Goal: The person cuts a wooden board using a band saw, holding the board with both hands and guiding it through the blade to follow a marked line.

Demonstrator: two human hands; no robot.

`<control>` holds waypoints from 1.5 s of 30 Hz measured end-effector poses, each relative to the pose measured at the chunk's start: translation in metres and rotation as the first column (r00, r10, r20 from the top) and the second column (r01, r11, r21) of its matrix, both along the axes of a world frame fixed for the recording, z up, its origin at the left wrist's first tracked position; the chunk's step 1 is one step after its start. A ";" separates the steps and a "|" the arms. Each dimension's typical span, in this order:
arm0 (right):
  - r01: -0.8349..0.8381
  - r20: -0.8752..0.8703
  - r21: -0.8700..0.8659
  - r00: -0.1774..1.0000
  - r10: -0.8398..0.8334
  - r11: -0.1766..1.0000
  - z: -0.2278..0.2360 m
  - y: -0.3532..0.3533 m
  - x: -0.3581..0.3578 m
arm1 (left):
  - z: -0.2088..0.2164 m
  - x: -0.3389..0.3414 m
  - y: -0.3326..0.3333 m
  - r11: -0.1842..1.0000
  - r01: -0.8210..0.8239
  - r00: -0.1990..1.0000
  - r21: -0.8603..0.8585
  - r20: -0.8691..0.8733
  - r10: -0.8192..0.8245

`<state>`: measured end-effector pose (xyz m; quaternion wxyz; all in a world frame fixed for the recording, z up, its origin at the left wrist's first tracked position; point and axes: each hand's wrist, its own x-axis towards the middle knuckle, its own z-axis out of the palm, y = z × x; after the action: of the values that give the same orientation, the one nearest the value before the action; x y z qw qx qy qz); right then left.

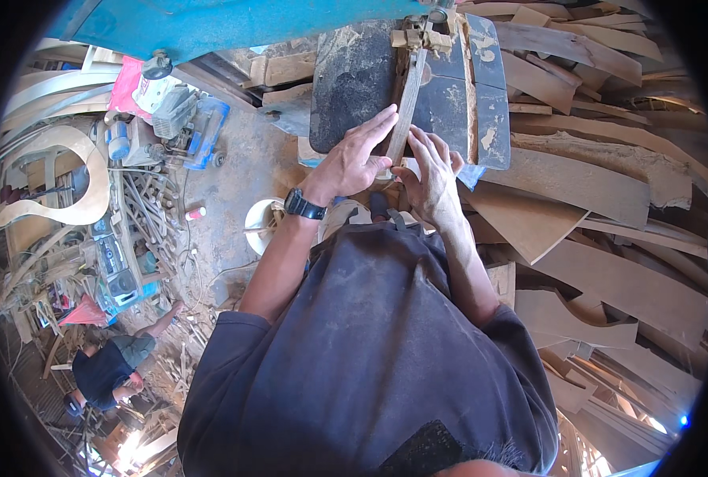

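Observation:
A narrow wooden strip (405,111) lies lengthwise on the dark, worn table (350,75) of a blue saw, which looks like a bandsaw. Its far end reaches the blade guide (422,40). My left hand (352,159), with a black watch on the wrist, lies along the strip's left side, fingers stretched out and the thumb near its close end. On the other side, my right hand (433,176) has bent fingers against the strip and its thumb at the near end. The cutting point itself is too small to make out.
Curved wooden offcuts (576,175) are piled high on the right. The blue machine body (211,24) spans the top. On the left are a guitar-shaped wooden frame (91,175), tools and scraps. A white bucket (260,222) stands by my left forearm. Another person (103,370) is at lower left.

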<state>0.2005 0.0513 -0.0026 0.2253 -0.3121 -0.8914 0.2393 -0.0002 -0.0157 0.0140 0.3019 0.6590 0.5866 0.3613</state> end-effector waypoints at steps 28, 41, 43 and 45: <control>0.039 -0.021 0.034 0.999 -0.038 0.999 -0.008 0.001 -0.018 | 0.010 -0.017 0.001 0.998 -0.011 0.988 -0.061 0.151 0.020; 0.068 0.000 0.031 0.998 -0.068 0.997 -0.003 0.000 -0.023 | 0.006 -0.018 0.001 0.998 -0.034 0.987 -0.061 0.152 0.043; 0.068 -0.007 0.033 0.998 -0.067 0.997 -0.004 0.000 -0.023 | 0.007 -0.017 0.001 0.998 -0.038 0.988 -0.051 0.146 0.045; 0.069 -0.010 0.036 0.998 -0.069 0.997 -0.004 0.000 -0.023 | 0.005 -0.017 0.000 0.998 -0.041 0.988 -0.044 0.144 0.047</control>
<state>0.1773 0.0518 -0.0064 0.2430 -0.3375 -0.8832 0.2167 -0.0173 -0.0152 0.0186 0.3492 0.6116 0.5847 0.4028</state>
